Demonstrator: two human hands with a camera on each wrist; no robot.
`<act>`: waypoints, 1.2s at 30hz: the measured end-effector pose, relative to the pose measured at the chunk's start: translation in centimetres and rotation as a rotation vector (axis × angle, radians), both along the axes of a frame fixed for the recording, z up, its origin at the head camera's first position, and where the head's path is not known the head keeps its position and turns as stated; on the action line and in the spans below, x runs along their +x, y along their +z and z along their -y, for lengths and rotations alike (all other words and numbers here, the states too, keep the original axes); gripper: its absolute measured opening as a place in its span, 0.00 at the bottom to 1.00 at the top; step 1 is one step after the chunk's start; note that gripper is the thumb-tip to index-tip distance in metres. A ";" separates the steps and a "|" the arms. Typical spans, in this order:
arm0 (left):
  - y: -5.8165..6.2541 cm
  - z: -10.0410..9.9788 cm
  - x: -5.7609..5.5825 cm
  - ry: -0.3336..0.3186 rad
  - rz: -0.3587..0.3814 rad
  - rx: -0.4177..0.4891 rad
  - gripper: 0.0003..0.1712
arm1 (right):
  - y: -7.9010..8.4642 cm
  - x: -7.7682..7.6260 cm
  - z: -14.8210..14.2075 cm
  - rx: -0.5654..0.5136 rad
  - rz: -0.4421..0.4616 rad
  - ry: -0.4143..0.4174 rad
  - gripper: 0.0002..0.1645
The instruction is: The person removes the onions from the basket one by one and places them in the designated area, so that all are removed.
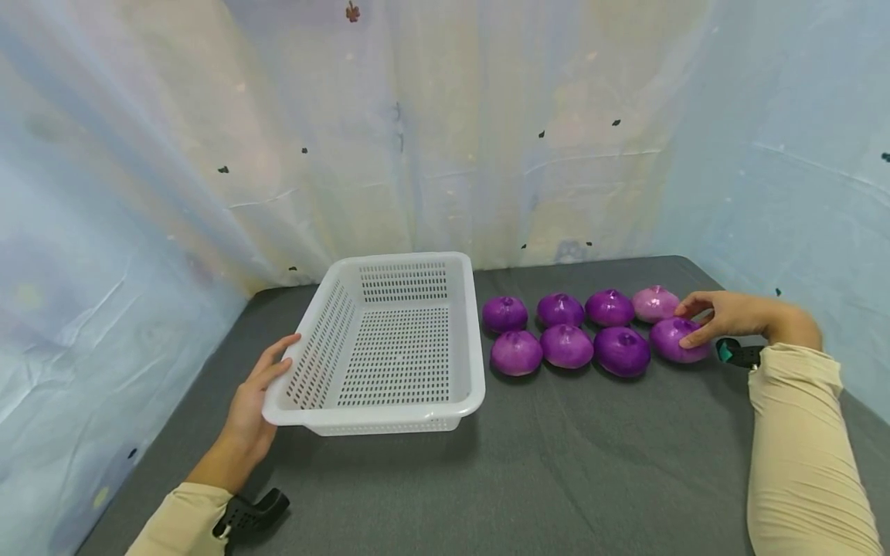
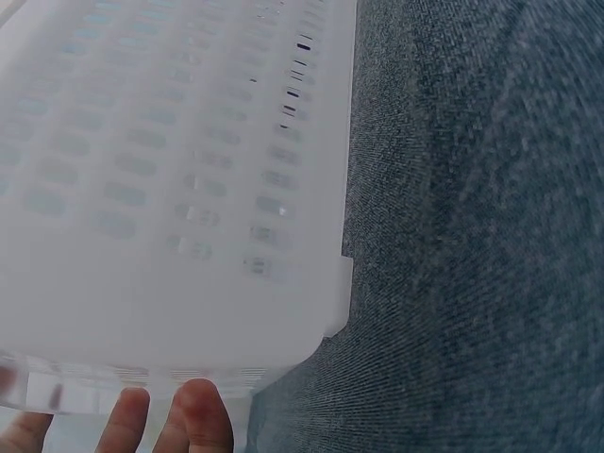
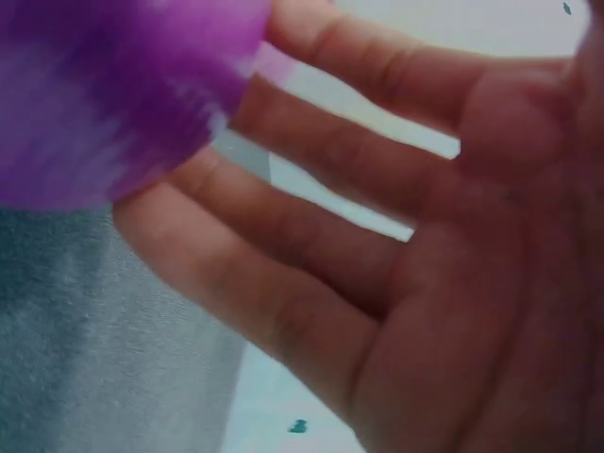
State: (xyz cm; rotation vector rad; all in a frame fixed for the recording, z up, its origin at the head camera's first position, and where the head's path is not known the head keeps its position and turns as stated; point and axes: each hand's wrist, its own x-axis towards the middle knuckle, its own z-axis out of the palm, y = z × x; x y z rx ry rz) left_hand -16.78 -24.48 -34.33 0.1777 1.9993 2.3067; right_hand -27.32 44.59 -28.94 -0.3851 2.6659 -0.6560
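A white plastic basket (image 1: 381, 418) with slotted walls and floor sits left of centre in the head view, nothing inside it. My left hand (image 1: 252, 411) holds its left rim near the front corner; in the left wrist view the fingertips (image 2: 203, 415) show at the rim, beside the basket wall (image 2: 160, 302). On the right, my right hand (image 1: 740, 316) grips a shiny purple onion (image 1: 669, 340), the rightmost of the front row, between thumb and fingers. The right wrist view shows that onion (image 3: 113, 104) against the fingertips.
Several other purple onions stand in two rows right of the basket, among them a pinker onion (image 1: 653, 303) behind the gripped one and a dark onion (image 1: 621, 353) to its left. A dark grey cloth (image 1: 521, 479) covers the table. Pale curtains (image 1: 445, 139) enclose the back and sides.
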 end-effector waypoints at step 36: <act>3.0 1.7 -1.3 -0.022 0.097 -0.561 0.31 | 7.4 2.6 5.6 -0.008 -0.239 -0.073 0.37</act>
